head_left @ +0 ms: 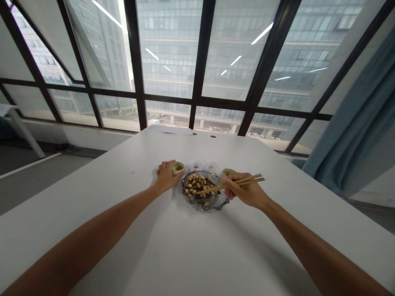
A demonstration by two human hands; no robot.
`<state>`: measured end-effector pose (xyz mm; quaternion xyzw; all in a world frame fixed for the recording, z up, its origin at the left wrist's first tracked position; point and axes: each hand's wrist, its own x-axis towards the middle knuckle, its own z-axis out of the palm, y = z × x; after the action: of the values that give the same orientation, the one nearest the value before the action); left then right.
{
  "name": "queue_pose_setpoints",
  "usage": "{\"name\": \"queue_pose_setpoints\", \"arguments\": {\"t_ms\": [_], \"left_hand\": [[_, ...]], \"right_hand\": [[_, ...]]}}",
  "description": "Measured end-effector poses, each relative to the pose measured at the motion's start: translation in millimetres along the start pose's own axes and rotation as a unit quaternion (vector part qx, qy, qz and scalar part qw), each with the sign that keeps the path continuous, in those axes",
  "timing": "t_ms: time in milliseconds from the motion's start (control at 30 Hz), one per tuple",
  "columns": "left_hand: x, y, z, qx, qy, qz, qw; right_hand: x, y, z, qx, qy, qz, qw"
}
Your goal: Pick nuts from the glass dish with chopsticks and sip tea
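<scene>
My left hand (166, 176) is wrapped round a small greenish cup (178, 167) at the left of a glass plate (219, 201). On the plate lies a heap of mixed nuts and dark seeds (200, 185). My right hand (243, 189) grips a pair of wooden chopsticks (212, 189), whose tips reach down into the heap. Beyond the right hand stands a second greenish cup (227, 171), partly hidden by the fingers. Two small pale containers, a left one (195, 165) and a right one (211, 165), sit just behind the plate.
Everything stands on a white table (197, 255). Papers (169, 130) and two small round table fittings lie near its far edge. Past that are dark-framed windows (169, 49). A blue curtain (348, 123) hangs at the right, and another table (24, 127) stands at the left.
</scene>
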<state>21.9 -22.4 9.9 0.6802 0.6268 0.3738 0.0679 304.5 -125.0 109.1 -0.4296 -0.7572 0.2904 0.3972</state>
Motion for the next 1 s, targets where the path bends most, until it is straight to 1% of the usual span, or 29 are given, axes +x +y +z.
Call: {"name": "queue_pose_setpoints", "arguments": {"t_ms": [200,300,367,433,500,600,700,867,1000], "left_hand": [[1,0,-1.0,0.003,-0.002,-0.026,1.0],[2,0,-0.2,0.009,0.0,-0.035,0.999],[2,-1,0.4,0.013,0.002,-0.036,0.999],[3,-1,0.7,0.014,0.006,-0.032,0.999],[3,-2,0.7,0.011,0.01,-0.026,1.0],[4,-3,1.2,0.0,0.014,-0.013,1.0],[5,-6,2.9,-0.015,0.023,0.003,1.0],[6,-9,5.9,-0.031,0.028,0.012,0.999],[6,-9,5.9,-0.034,0.029,0.011,0.999]], "right_hand": [[3,9,-6,-0.04,0.086,-0.006,0.995],[3,11,-8,-0.026,0.145,-0.006,0.989],[2,13,-3,-0.004,0.162,-0.007,0.987],[2,16,6,0.019,0.15,-0.008,0.989],[1,19,16,0.024,0.123,-0.017,0.992],[-1,19,24,-0.024,0.09,-0.043,0.995],[-2,14,17,-0.076,0.08,-0.056,0.992],[-3,2,-2,-0.117,0.085,-0.043,0.989],[-2,2,-5,-0.13,0.08,-0.042,0.987]]}}
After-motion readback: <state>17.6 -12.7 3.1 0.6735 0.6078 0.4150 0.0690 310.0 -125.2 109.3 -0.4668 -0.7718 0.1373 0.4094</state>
